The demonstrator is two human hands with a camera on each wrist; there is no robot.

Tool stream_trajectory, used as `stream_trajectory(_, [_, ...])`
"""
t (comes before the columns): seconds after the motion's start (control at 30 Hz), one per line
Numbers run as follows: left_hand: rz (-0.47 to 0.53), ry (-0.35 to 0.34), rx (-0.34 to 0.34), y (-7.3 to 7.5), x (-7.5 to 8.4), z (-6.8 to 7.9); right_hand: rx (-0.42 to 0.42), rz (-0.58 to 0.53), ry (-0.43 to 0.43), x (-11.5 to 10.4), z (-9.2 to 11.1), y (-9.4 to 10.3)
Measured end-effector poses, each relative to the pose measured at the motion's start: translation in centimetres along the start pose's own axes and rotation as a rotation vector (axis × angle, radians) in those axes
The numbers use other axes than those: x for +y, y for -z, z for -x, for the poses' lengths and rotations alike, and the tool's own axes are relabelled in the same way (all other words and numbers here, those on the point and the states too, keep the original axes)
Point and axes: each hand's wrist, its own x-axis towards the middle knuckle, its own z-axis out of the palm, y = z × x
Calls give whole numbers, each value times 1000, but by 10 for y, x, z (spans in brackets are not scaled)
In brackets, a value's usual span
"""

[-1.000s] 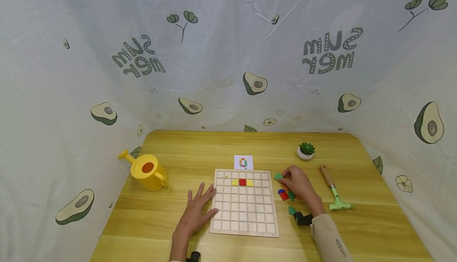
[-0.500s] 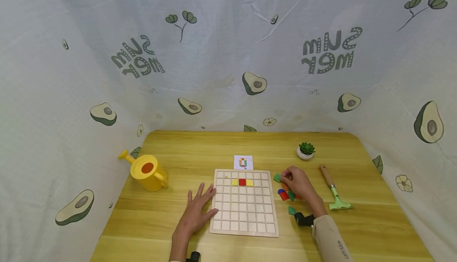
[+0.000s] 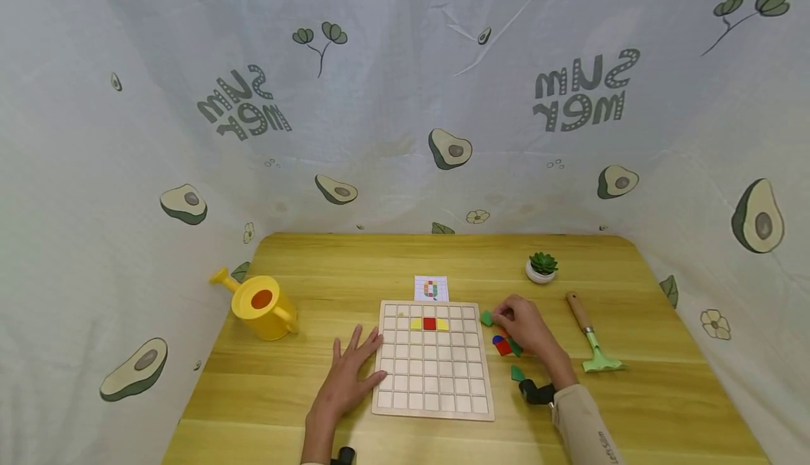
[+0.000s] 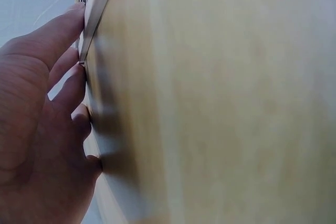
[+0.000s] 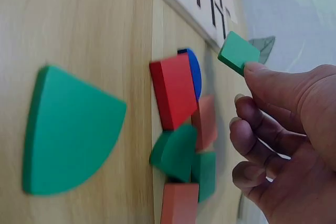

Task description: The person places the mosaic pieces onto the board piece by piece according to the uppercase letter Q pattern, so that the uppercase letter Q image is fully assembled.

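My right hand [image 3: 525, 328] pinches a green square tile [image 5: 238, 52] between thumb and fingers, just right of the wooden grid board [image 3: 434, 407]. Below that hand lies a loose cluster of pieces: a red tile [image 5: 176, 90], a blue one [image 5: 194, 72] partly behind it, green ones and orange ones. A green quarter-circle tile [image 5: 71, 132] lies apart, nearer the wrist. My left hand [image 3: 344, 380] lies with fingers spread, fingertips and thumb at the board's left edge. In the board's second row a red square [image 3: 429, 323] sits between two yellow pieces.
A small card with a coloured grid pattern [image 3: 432, 288] lies behind the board. At left stands a yellow watering can [image 3: 262, 307]. To the right are a potted succulent [image 3: 542, 266] and a green garden tool with a wooden handle [image 3: 588, 331].
My right hand has shifted slightly left toward the board with the green tile, which has turned a little. The left hand stays in place.
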Motion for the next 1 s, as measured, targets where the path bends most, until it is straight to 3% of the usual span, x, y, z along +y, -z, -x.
stream_trajectory(0.2, [11, -42, 27, 0, -1, 3, -12, -24, 20, -11, -1, -8])
stream_trajectory(1.0, [-16, 11, 12, -1, 2, 1, -110, -15, 70, -41, -1, -37])
